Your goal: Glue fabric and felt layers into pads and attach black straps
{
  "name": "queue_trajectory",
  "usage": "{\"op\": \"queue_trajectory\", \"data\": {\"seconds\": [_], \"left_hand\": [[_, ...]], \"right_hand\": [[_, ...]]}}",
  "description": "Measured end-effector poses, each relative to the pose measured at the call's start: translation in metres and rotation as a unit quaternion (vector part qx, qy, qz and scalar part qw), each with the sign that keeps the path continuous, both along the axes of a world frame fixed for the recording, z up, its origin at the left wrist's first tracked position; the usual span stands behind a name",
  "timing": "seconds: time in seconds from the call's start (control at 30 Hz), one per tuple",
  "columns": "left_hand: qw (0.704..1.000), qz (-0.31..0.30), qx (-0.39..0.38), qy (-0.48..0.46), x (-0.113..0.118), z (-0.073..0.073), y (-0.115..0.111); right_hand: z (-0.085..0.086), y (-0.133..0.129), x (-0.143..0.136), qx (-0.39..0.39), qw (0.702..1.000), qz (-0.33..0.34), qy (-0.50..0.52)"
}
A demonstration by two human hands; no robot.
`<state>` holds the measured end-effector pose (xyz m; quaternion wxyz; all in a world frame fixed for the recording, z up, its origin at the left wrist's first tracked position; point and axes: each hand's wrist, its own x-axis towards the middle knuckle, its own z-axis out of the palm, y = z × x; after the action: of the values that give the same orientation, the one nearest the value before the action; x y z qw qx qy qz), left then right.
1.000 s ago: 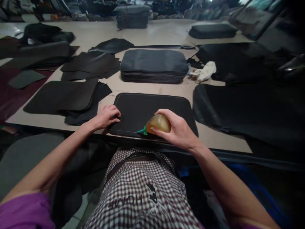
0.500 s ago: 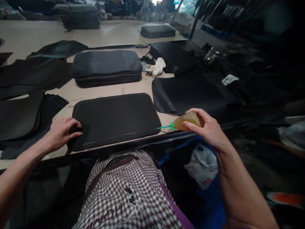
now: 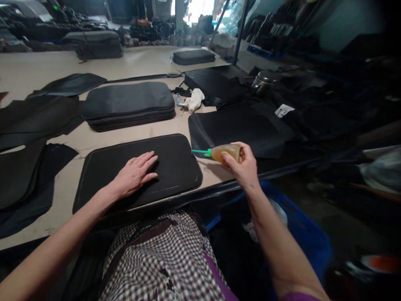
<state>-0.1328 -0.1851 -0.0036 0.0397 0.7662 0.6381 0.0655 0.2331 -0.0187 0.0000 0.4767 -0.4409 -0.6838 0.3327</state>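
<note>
A black rounded rectangular panel [image 3: 175, 167] lies flat at the front of the table, with a thin pale line along its edges. Flat on its middle rests my left hand [image 3: 135, 172], fingers stretched out and holding nothing. My right hand [image 3: 242, 163] is wrapped round a squeeze bottle [image 3: 223, 153] of yellowish-brown liquid with a green nozzle. The bottle is tipped on its side, and its nozzle tip is at the panel's right edge. Whether liquid is coming out is too small to tell.
Behind the panel stands a stack of similar black panels [image 3: 128, 100]. More black sheets lie left [image 3: 19, 171] and right [image 3: 234, 129]. A white crumpled bundle [image 3: 194, 100] sits beside the stack. Below the table's front edge is a blue crate [image 3: 307, 225].
My left hand has moved from the panel's left edge onto its middle and opened flat. My right hand has brought the bottle's nozzle from the near right corner up along the right edge.
</note>
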Motion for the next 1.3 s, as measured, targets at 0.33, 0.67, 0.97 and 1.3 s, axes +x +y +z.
{"op": "queue_trajectory", "data": {"seconds": [0.33,0.67,0.97,1.3], "left_hand": [[0.997,0.006,-0.023,0.074,0.005,-0.011,0.01],[0.999,-0.001,-0.02,0.038,-0.001,-0.018,0.01],[0.987,0.01,-0.043,-0.152,-0.012,0.001,0.011],[0.97,0.11,0.05,-0.209,-0.046,0.02,-0.036]], "right_hand": [[-0.006,0.01,0.006,0.049,0.994,0.0,-0.101],[0.011,-0.023,0.069,-0.16,0.985,0.064,-0.031],[0.021,-0.019,0.033,-0.299,0.88,0.155,0.334],[0.02,0.098,-0.11,-0.299,0.868,0.135,0.372]]}}
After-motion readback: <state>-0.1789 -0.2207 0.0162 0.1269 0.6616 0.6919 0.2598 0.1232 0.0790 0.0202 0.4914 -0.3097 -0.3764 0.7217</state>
